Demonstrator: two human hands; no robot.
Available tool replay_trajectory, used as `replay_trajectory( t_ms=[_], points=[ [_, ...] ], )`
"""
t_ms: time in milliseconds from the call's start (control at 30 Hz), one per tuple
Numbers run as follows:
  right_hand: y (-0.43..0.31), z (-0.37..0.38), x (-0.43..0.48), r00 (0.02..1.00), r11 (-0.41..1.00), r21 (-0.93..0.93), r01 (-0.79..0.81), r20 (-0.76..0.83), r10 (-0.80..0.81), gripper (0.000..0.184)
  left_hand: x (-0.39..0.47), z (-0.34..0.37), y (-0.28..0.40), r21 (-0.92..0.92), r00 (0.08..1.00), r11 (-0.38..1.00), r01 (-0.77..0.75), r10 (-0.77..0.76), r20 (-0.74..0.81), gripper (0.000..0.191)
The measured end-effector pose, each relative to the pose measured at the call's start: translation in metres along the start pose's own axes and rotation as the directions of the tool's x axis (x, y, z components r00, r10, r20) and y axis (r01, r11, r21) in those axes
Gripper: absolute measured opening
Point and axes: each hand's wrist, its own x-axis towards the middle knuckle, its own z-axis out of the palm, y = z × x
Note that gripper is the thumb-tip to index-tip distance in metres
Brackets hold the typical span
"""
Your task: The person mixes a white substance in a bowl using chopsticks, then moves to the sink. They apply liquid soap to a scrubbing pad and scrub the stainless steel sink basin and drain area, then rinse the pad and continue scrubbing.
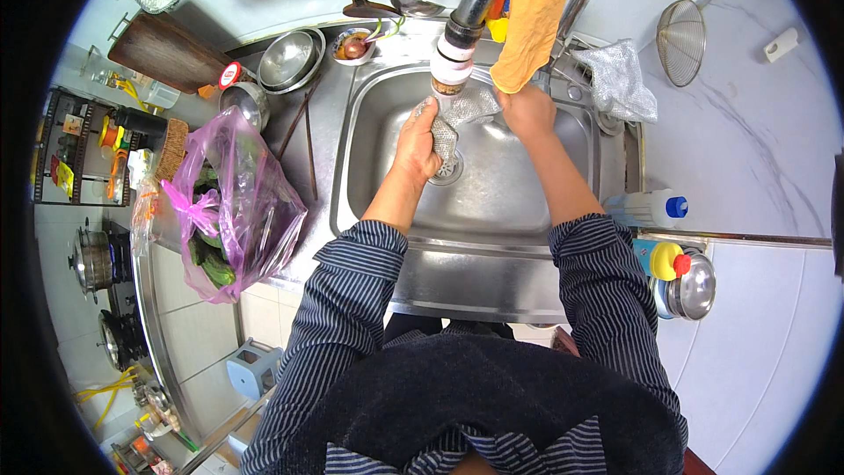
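Observation:
Beneath the faucet's filter nozzle (pixel 452 66), my left hand (pixel 417 145) grips a grey mesh dishcloth (pixel 446 137). The cloth stretches to the right over the stainless steel sink (pixel 488 204) toward my right hand (pixel 527 111). My right hand's fingers are partly hidden below an orange cloth (pixel 537 20) draped over the faucet, so its hold on the grey cloth cannot be told for sure. Below the left hand is the round drain strainer (pixel 447 170).
Left of the sink lie a purple plastic bag (pixel 244 211) of green vegetables, chopsticks (pixel 310 145), metal bowls (pixel 287 61) and a small bowl (pixel 353 47) with an onion. Another grey cloth (pixel 620 79) hangs at the right, above a bottle with a blue cap (pixel 649 208).

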Motion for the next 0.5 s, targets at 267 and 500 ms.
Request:
replay_trajectory(
  t_ms=[267,500],
  points=[
    [-0.002,-0.007,0.018,0.980,0.990,0.026,-0.139,0.148,0.134,0.023,0.006,-0.006,-0.006,0.032,0.998,0.998,0.060,-0.060,0.014,0.019],
    [-0.026,0.015,-0.029,0.976,0.807,0.591,0.011,-0.183,0.120,0.046,0.015,-0.013,-0.011,-0.020,0.977,0.980,0.197,-0.194,0.090,0.030]
  ],
)
